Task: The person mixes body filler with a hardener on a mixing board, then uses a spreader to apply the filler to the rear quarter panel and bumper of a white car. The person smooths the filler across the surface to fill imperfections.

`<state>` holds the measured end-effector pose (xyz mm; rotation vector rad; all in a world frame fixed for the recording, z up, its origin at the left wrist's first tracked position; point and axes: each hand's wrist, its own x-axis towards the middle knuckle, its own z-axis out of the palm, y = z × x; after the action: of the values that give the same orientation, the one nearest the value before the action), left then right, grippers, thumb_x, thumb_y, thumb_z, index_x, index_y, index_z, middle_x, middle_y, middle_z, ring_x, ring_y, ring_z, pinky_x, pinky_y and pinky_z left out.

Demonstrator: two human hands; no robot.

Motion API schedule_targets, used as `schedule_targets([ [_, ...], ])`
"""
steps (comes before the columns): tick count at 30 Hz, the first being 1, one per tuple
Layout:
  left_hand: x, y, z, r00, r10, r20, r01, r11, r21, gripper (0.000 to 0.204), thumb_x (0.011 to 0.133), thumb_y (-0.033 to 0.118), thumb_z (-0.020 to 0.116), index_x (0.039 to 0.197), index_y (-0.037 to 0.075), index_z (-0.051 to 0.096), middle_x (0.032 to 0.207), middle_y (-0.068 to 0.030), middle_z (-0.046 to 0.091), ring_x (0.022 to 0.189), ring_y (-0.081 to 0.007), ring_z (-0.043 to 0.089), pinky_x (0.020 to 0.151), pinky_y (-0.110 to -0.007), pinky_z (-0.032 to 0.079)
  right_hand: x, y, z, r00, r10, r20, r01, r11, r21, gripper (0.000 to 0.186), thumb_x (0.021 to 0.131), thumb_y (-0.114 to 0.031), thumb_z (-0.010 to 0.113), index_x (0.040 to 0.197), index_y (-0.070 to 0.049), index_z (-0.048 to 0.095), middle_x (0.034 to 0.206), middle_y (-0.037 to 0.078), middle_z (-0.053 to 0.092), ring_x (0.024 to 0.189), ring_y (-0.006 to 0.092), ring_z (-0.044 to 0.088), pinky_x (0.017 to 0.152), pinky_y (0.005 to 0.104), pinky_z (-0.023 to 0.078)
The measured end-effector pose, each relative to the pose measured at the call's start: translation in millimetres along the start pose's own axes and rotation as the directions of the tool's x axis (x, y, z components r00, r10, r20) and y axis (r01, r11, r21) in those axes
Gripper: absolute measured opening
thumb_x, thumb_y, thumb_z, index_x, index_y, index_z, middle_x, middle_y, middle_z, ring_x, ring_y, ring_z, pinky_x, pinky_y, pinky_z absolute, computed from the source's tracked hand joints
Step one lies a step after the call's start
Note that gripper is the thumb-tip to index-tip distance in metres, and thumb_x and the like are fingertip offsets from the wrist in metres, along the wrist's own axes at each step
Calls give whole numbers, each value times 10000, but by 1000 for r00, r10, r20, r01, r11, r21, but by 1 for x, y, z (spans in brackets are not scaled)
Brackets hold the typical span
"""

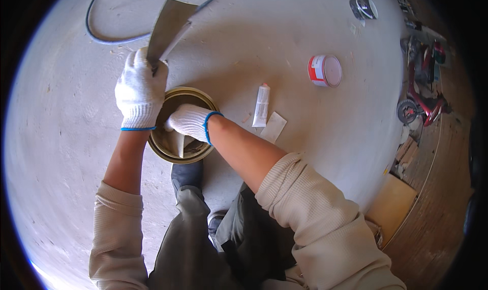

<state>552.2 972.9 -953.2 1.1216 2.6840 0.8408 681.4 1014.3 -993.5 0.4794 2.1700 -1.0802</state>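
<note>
My left hand (pixel 140 92), in a white knit glove with blue cuff, holds a wide metal scraper (pixel 171 23) raised above the upper left of an open metal can (pixel 213 109). My right hand (pixel 190 119), gloved alike, is down inside the can, its fingers curled, with a pale flat tool (pixel 180 145) below them; exactly how it grips this is hidden. The can stands in front of my boot (pixel 185 175). Right of it on the floor lie a white tube (pixel 261 104) and a pale flat piece (pixel 274 126).
A red-and-white tin (pixel 324 70) and a dark bucket (pixel 363 9) sit on the concrete floor (pixel 66 137). A blue hose (pixel 117 40) loops across the back. Along the right edge are a red scooter (pixel 422 92), wood scraps (pixel 406 153) and a yellowish board (pixel 391 203).
</note>
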Motion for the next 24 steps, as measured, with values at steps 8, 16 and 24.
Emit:
schedule_targets([
  [8, 1, -1, 2, 999, -15, 45, 14, 1000, 19, 388, 903, 343, 706, 1186, 79, 697, 1066, -175, 751, 969, -390, 740, 851, -484, 578, 10, 4, 28, 944, -199, -262, 136, 961, -239, 241, 948, -82, 603, 1116, -85, 775, 1045, 195, 765, 958, 390, 745, 830, 486, 598],
  [16, 4, -2, 6, 998, 61, 8, -62, 998, 25, 376, 893, 332, 702, 1134, 45, 721, 1077, -200, 752, 974, -399, 737, 891, -489, 572, 11, -20, 3, 945, -51, -324, 31, 997, -66, 317, 870, -191, 602, 1055, -40, 810, 1080, 203, 766, 952, 394, 736, 839, 496, 569],
  [24, 4, -4, 3, 997, 73, -12, -72, 996, 51, 377, 886, 342, 672, 1152, 76, 702, 1061, -199, 752, 985, -418, 732, 876, -499, 573, -33, -47, -2, 771, 162, -616, -162, 985, 57, 295, 903, -191, 589, 1055, -51, 800, 1036, 212, 773, 934, 416, 746, 846, 509, 596],
])
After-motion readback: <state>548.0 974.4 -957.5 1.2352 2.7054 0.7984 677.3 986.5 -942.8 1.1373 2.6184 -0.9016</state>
